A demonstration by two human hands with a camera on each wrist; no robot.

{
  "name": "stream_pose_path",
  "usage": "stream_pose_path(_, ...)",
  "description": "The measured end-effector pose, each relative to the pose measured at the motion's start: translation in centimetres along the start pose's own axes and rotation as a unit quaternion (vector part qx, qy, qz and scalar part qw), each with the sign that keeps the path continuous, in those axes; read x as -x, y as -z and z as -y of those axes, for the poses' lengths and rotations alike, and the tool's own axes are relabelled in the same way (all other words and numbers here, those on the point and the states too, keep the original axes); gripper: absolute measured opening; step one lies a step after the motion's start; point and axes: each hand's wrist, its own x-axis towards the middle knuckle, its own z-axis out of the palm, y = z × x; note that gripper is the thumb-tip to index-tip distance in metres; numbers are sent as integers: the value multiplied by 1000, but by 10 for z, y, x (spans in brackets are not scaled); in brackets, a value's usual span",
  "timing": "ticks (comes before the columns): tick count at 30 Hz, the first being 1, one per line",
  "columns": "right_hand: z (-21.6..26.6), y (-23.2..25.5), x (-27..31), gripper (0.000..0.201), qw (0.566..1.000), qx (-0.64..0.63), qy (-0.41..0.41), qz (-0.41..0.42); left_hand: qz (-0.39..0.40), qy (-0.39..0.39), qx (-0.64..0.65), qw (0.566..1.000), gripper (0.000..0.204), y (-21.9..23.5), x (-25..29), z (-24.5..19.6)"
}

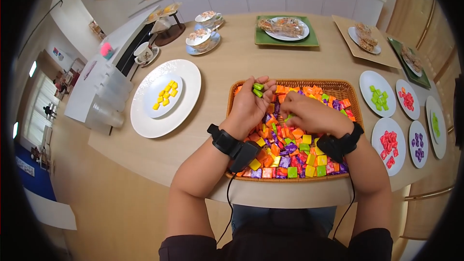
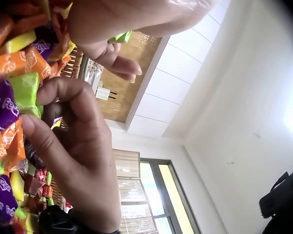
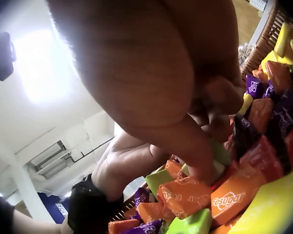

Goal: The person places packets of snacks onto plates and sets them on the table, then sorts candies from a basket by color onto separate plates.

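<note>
The left hand is palm up over the back left of the wicker basket, its curled fingers cupping green wrapped candies. In the left wrist view, a green candy shows beside that palm. Beside it, the right hand reaches down into the mixed candies. Seen from the left wrist, the right hand pinches a green candy between thumb and index finger. The right wrist view shows its fingertips at a green candy, partly hidden by them.
Yellow candies lie on stacked white plates at the left. Small plates at the right hold green, red or pink and purple candies. Cups and a green tray of packaged snacks stand behind.
</note>
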Motion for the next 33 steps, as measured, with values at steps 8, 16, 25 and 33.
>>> stream_pose_path(8,2,30,2,15,935,-225,-47,-268,69,108,-25,991,31,-4,3,3)
stream_pose_path(16,5,19,-2,12,945,-202,21,-255,140,185,-37,972,32,-8,6,3)
stream_pose_path(25,-17,37,10,15,946,-149,-108,-265,54,112,24,992,23,-6,4,-6)
stream_pose_path(33,9,33,2,9,858,-388,32,-336,122,181,40,975,31,-19,12,-3)
